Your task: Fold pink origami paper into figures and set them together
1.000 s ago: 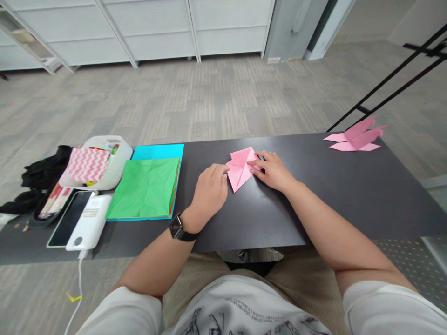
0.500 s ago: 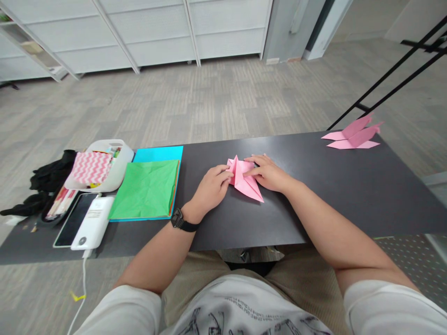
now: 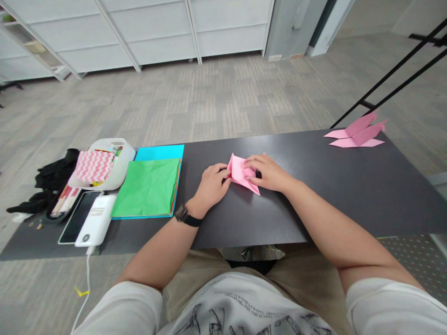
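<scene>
A folded pink paper (image 3: 240, 171) lies on the dark table (image 3: 223, 228) between my two hands, with one point toward the front right. My left hand (image 3: 212, 185) pinches its left edge between thumb and fingers. On the paper's right part rest the fingertips of my right hand (image 3: 268, 173), thumb below and fingers above, spread apart with a gap between them. Two finished-looking pink paper figures (image 3: 361, 133) stand side by side at the far right of the table.
Green sheets (image 3: 148, 186) lie over blue ones (image 3: 160, 151) left of my hands. Farther left are a white basket (image 3: 120, 174), a white power bank (image 3: 96, 221) with a cable, a phone (image 3: 78, 216) and black cloth (image 3: 56, 170). A black metal frame (image 3: 394, 74) rises behind the table's right end.
The pink paper's upright middle flap now lies over to the right, and its front point shows shorter. My right fingers have shifted onto the flap. The view has moved slightly.
</scene>
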Motion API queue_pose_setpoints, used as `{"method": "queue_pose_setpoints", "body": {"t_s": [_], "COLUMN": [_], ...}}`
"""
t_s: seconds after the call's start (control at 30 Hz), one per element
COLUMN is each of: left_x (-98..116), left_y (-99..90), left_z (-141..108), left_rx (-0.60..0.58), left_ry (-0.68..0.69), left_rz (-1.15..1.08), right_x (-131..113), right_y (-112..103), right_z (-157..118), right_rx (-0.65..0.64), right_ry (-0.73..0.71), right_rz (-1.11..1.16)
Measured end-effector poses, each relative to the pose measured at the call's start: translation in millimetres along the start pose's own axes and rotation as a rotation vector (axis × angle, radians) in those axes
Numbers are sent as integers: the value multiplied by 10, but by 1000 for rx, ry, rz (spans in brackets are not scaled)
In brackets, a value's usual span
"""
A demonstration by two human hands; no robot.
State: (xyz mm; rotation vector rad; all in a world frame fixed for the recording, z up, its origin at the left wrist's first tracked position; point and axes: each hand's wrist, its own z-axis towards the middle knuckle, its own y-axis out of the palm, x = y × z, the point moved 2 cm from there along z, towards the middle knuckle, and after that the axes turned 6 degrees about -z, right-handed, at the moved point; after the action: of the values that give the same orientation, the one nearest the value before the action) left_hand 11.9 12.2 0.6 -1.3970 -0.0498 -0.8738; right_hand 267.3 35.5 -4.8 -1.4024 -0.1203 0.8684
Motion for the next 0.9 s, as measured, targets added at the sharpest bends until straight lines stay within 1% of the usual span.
{"method": "queue_pose_setpoints", "body": {"t_s": [0.1, 0.27, 0.43, 0.7, 0.9], "left_x": [-1, 34, 60, 80, 124], "left_y": [4, 12, 17, 9, -23], "left_z": [-1, -1, -21, -46, -37], "left_rx": [0, -72, -69, -84, -68], "left_ry": [15, -18, -32, -10, -8], "left_rz": [-7, -38, -22, -18, -36], "right_x": [-6, -51, -95, -54, -22], "right_y": [11, 37, 40, 78, 144], "right_z": [-7, -12, 1, 8, 58], "right_rx": [6, -62, -103, -115, -75], "right_ry": [-49, -81, -127, -84, -19], "right_rz": [-20, -77, -64, -60, -128]}}
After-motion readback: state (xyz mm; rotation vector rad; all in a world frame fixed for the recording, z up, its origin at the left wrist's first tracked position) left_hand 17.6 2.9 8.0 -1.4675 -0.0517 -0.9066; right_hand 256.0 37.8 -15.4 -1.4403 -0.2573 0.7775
